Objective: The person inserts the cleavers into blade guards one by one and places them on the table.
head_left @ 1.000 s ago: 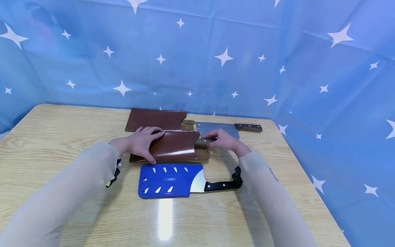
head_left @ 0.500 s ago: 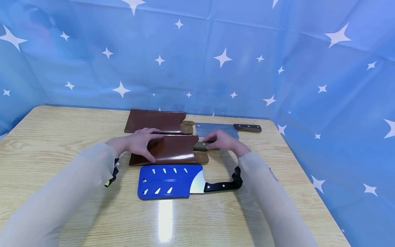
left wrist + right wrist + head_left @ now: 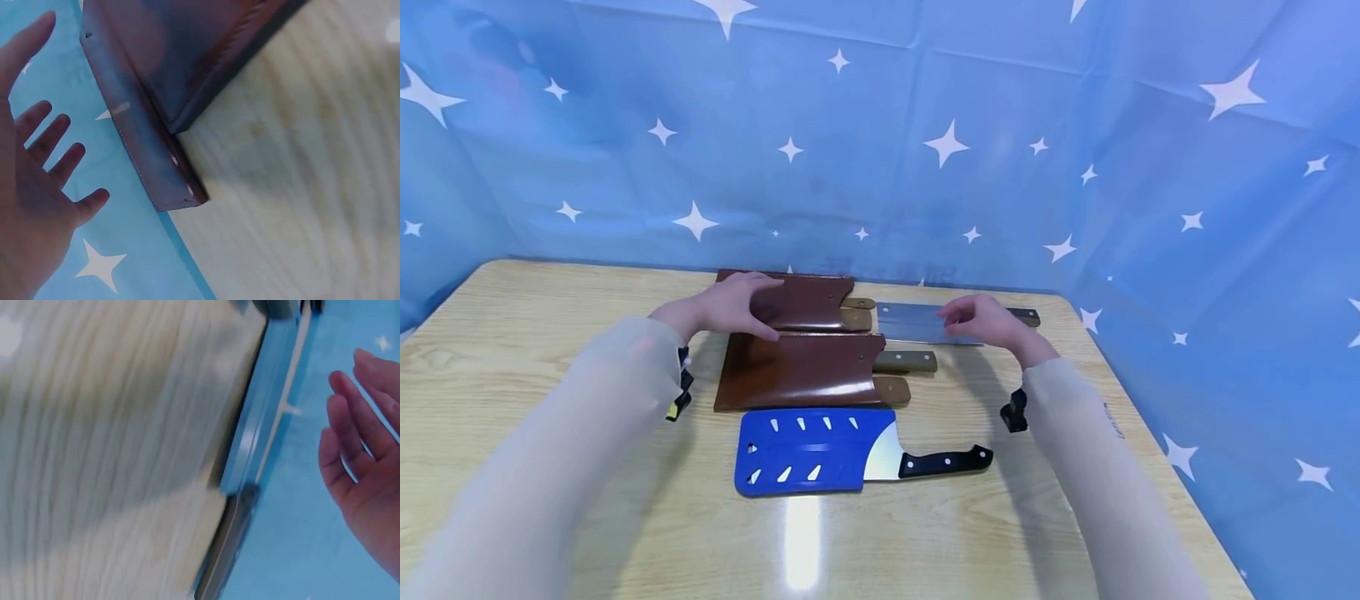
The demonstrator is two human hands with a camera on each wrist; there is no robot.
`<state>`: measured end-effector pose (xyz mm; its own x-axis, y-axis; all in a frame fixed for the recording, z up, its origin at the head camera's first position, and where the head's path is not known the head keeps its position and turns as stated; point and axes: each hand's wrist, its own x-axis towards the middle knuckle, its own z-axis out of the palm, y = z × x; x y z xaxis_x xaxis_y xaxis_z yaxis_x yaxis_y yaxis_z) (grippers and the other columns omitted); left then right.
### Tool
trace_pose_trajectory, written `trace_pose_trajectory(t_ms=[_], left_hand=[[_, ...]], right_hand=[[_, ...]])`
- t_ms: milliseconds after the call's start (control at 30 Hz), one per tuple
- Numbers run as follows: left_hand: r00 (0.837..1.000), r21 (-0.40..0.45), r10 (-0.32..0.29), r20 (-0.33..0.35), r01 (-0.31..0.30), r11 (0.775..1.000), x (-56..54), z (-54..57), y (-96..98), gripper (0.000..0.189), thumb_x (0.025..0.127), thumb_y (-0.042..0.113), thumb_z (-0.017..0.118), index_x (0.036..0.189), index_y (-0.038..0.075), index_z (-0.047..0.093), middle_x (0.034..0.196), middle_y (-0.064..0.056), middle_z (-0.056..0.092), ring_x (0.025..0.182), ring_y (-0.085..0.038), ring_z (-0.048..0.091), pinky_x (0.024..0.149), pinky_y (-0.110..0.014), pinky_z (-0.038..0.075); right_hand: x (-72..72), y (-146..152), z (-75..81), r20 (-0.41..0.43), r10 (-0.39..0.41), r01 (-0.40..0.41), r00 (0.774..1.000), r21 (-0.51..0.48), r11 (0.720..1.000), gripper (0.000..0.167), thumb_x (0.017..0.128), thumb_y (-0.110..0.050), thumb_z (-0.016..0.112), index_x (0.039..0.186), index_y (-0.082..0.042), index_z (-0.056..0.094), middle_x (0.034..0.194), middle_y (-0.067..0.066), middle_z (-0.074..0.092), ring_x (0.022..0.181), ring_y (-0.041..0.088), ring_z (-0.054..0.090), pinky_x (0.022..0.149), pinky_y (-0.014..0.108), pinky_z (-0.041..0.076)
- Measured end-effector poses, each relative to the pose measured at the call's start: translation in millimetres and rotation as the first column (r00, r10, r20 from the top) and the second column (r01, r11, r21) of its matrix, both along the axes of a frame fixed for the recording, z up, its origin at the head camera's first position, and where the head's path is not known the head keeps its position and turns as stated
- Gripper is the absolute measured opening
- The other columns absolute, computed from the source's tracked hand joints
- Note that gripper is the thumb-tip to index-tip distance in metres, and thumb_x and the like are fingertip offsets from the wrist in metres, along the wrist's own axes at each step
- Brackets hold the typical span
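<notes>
My left hand [image 3: 730, 307], fingers spread, hovers at the left end of the far brown leather sheath [image 3: 811, 302]. The left wrist view shows its palm holding nothing, beside that far sheath [image 3: 147, 147]. A bare cleaver [image 3: 910, 322] lies to the right of this sheath, its dark wooden handle [image 3: 1030, 317] pointing right. Over the cleaver is my right hand [image 3: 988, 321], its loosely bent fingers gripping nothing; the right wrist view has them apart from the blade [image 3: 256, 419]. In front lies a second brown sheath [image 3: 801, 371], with an olive-brown knife handle [image 3: 910, 361] sticking out.
Nearest me lies another cleaver with a black handle [image 3: 943, 463], its blade inside a blue plastic guard [image 3: 805, 471]. The wooden table [image 3: 587, 333] ends at the back against a blue curtain [image 3: 880, 167] with white stars.
My right hand has let go of the olive-brown handle and moved back and right over the bare cleaver. The left hand has lifted off the nearer sheath and moved back to the far one.
</notes>
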<state>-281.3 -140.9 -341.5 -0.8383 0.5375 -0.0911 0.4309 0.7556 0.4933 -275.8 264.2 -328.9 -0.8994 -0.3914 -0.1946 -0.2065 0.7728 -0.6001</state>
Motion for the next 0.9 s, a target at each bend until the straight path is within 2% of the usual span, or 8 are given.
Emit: trace_pose_trajectory(t_ms=[167,300,433,567,733,900], left_hand=[[0.999,0.042,0.029,0.029,-0.031,0.999,-16.4,2.2,1.5,0.092,0.072,0.033,0.078,0.145,0.004,0.032,0.149,-0.021,0.03,0.137,-0.041,0.024,0.109,-0.057,0.023],[0.997,0.043,0.052,0.05,-0.054,0.998,-26.7,4.4,-1.0,0.092,0.072,0.03,0.078,0.146,0.003,0.029,0.15,-0.022,0.027,0.138,-0.042,0.022,0.11,-0.058,0.021],[0.997,0.042,0.065,0.05,-0.067,0.997,-37.5,1.2,-7.4,0.092,0.073,0.03,0.077,0.146,0.002,0.028,0.151,-0.023,0.024,0.139,-0.042,0.019,0.11,-0.058,0.021],[0.996,0.006,0.09,0.022,-0.091,0.996,-45.9,-5.7,-13.8,0.091,0.074,0.035,0.075,0.145,0.0,0.029,0.15,-0.024,0.025,0.139,-0.042,0.02,0.11,-0.057,0.021],[0.996,-0.074,0.083,-0.039,-0.086,0.994,-52.6,-16.0,-12.4,0.085,0.081,0.042,0.066,0.144,-0.003,0.03,0.148,-0.027,0.028,0.138,-0.044,0.022,0.111,-0.056,0.02],[0.995,-0.127,0.092,-0.042,-0.097,0.987,-55.8,-23.1,-8.5,0.081,0.086,0.045,0.058,0.145,-0.001,0.028,0.149,-0.027,0.025,0.138,-0.046,0.019,0.108,-0.063,0.017]], right_hand=[[-4.5,22.8,3.3,0.002,-0.065,0.065,0.998,0.008,0.998,0.043,0.091,-0.013,0.059,0.13,0.002,0.051,0.127,0.025,0.054,0.115,0.035,0.052,0.094,0.047,0.044],[-10.9,42.2,1.6,-0.006,-0.119,0.119,0.993,0.027,0.992,0.049,0.09,-0.013,0.06,0.134,0.003,0.046,0.133,0.027,0.048,0.122,0.04,0.047,0.098,0.05,0.041],[-17.1,58.0,0.3,-0.006,-0.175,0.175,0.985,0.073,0.982,0.056,0.09,-0.014,0.059,0.139,0.002,0.039,0.143,0.027,0.036,0.131,0.044,0.033,0.102,0.055,0.035],[-23.2,66.5,-1.8,-0.014,-0.197,0.197,0.98,0.127,0.972,0.063,0.09,-0.013,0.06,0.144,0.002,0.03,0.149,0.028,0.024,0.137,0.047,0.02,0.106,0.058,0.027],[-31.2,72.8,-9.9,-0.04,-0.193,0.197,0.98,0.181,0.963,0.067,0.088,-0.011,0.061,0.144,0.006,0.026,0.149,0.03,0.02,0.137,0.048,0.017,0.107,0.059,0.025],[-37.1,76.1,-18.5,-0.054,-0.194,0.201,0.98,0.26,0.945,0.068,0.087,-0.015,0.062,0.144,0.004,0.028,0.149,0.03,0.02,0.136,0.05,0.014,0.106,0.061,0.023]])
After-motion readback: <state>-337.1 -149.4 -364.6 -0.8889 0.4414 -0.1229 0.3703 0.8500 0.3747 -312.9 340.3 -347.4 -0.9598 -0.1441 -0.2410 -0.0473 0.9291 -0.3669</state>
